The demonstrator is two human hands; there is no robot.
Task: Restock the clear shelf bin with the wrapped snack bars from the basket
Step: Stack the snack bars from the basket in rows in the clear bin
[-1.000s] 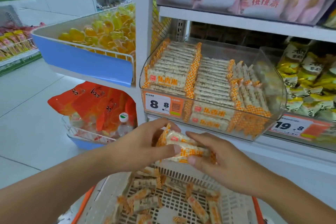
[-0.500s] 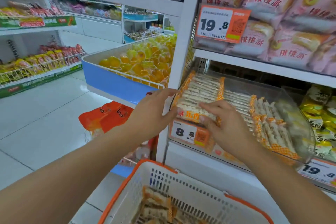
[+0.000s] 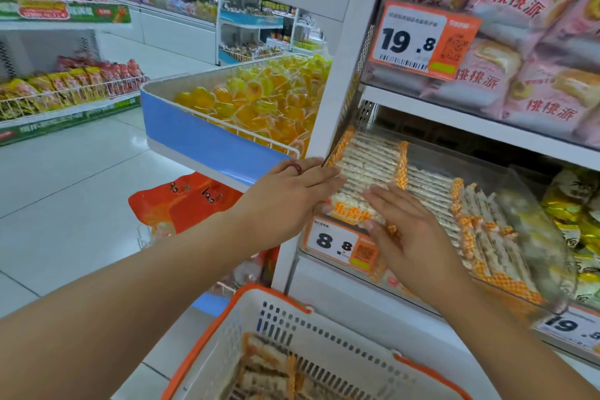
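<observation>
The clear shelf bin (image 3: pixel 535 204) sits on the middle shelf, with several rows of white snack bars (image 3: pixel 370 159) with orange wrapper ends inside. My left hand (image 3: pixel 292 195) lies with straight fingers against the left side of the front-left row. My right hand (image 3: pixel 412 237) rests flat on top of the same row's front bars, thumb at the bin's front edge. Neither hand grips a bar. Below them is the white basket (image 3: pixel 324 334) with an orange rim, and more wrapped bars (image 3: pixel 266 364) lie in its bottom.
An orange 8.8 price tag (image 3: pixel 337 242) hangs on the bin front. Pink cake packs (image 3: pixel 535 42) fill the shelf above. A blue tray of yellow jelly cups (image 3: pixel 259 101) juts out left, with orange bags (image 3: pixel 188 198) beneath it. Yellow packs (image 3: pixel 581 204) fill the neighbouring bin.
Both hands rose from above the basket with a bundle of bars, set it in the bin's front-left row, and now lie flat on that row.
</observation>
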